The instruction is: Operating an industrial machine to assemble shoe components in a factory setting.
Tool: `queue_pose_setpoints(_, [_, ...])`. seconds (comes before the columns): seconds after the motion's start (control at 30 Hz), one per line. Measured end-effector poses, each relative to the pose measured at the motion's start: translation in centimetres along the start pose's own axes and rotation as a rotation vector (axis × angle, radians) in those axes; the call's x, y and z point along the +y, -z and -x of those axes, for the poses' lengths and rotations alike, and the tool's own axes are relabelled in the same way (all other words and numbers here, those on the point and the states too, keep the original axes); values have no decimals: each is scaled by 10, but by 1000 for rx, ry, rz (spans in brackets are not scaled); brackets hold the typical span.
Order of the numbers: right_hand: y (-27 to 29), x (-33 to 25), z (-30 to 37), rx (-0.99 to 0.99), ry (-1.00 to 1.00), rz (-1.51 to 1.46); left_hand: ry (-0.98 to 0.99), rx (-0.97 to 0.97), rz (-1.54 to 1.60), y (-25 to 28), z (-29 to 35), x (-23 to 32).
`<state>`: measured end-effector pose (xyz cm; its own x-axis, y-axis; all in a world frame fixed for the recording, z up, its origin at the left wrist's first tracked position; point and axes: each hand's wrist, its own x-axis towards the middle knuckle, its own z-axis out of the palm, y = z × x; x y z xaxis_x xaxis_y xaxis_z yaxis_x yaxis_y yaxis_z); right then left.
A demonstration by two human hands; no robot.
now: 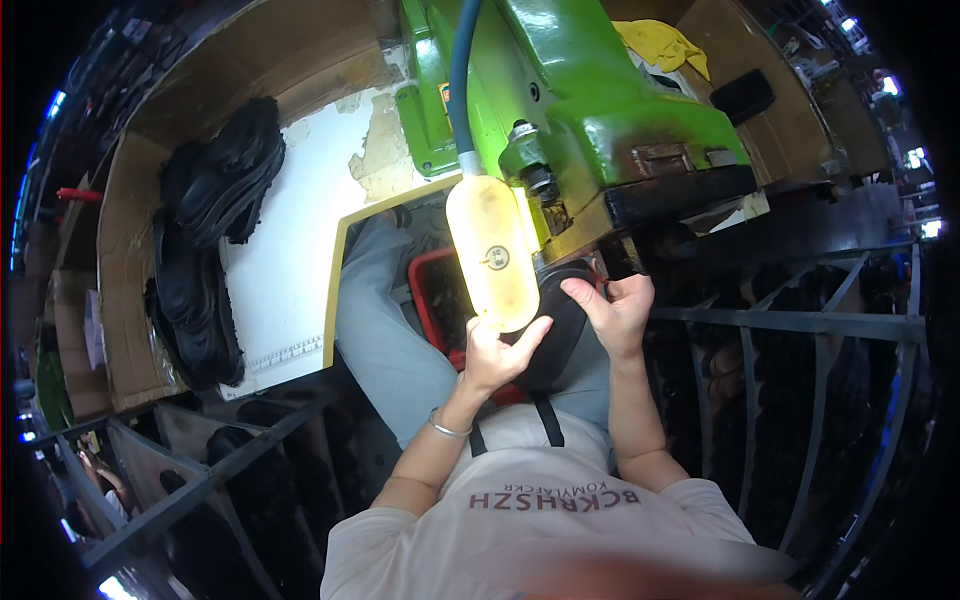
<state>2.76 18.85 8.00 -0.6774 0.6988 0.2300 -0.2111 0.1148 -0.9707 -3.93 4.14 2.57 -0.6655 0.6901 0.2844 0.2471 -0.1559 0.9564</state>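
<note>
A black shoe sole (557, 345) is held under the head of a green machine (590, 90), its far end close to the machine's working part. My left hand (493, 355) closes on the sole's left edge, thumb stretched across it; its fingers are partly hidden by the glowing yellow lamp (493, 260). On the sole's right edge my right hand (620, 312) grips near the machine, thumb on top and fingers curled. The contact between the sole and the machine is hard to make out.
Stacked black soles (215, 200) lie on the left of the white tabletop (280, 270), inside cardboard walls (130, 270). A red bin (425, 290) stands below, by my legs. Metal racks (800, 320) flank me on both sides. A yellow cloth (665, 45) lies behind the machine.
</note>
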Motion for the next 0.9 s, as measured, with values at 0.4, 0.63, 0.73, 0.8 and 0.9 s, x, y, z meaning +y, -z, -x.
queue_pose_setpoints(0.4, [53, -38, -14, -220, -133, 352, -206, 471, -211, 80, -50, 16])
queue_pose_setpoints(0.63, [165, -23, -28, 733, -41, -225, -58, 567, -1886, 329, -151, 26])
queue_pose_setpoints(0.73, [140, 10, -39, 642, -95, -518, 803, 477, -1836, 415, -147, 14])
queue_pose_setpoints(0.8, [137, 22, -50, 669, -106, -588, 821, 493, -1715, 386, -162, -2])
queue_pose_setpoints(0.9, [142, 38, -79, 705, -49, -718, 696, 360, -1698, 333, -161, -27])
